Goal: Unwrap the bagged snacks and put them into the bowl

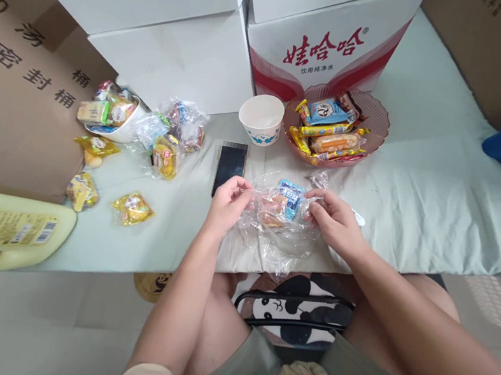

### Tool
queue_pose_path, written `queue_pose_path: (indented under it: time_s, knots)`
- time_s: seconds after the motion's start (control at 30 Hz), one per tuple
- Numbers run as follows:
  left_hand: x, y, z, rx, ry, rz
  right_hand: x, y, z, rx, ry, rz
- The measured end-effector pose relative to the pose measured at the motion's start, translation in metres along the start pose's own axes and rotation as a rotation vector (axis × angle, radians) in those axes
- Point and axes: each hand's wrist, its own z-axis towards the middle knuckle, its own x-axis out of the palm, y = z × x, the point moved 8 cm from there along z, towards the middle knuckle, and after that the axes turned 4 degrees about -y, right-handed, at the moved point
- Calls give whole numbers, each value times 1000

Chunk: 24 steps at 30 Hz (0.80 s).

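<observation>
A clear plastic bag (258, 215) lies at the front of the cloth-covered table, with my hands on either side of it. My left hand (231, 202) pinches its left edge between thumb and fingers. On the other side, my right hand (334, 222) grips the bag's right edge. A blue-and-white packet (290, 198) and some pinkish-orange wrapped pieces show in or under the film; which of the two is unclear. Just behind my left hand lies a dark phone (230, 168). A small clear wrapper (320, 179) sits behind my right hand.
A pink ribbed bowl (378, 136) of wrapped snacks and a paper cup (261, 121) stand behind my hands. To the left are a white bowl (132, 121), several wrapped snacks (133, 209) and a yellow jug (4, 234). White cartons (323, 51) line the back.
</observation>
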Motion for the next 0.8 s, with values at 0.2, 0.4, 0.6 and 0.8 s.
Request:
queue_pose_path:
  time_s: [0.2, 0.4, 0.6, 0.8]
  knots:
    - [-1, 0, 0, 8, 7, 29, 1, -1, 0, 8, 1, 0]
    - [0, -1, -1, 20, 26, 62, 4, -1, -1, -3, 23, -5]
    - [3, 2, -3, 26, 57, 121, 7, -2, -2, -26, 55, -66]
    - [11, 7, -8, 55, 142, 270, 12, -6, -5, -73, 119, -197]
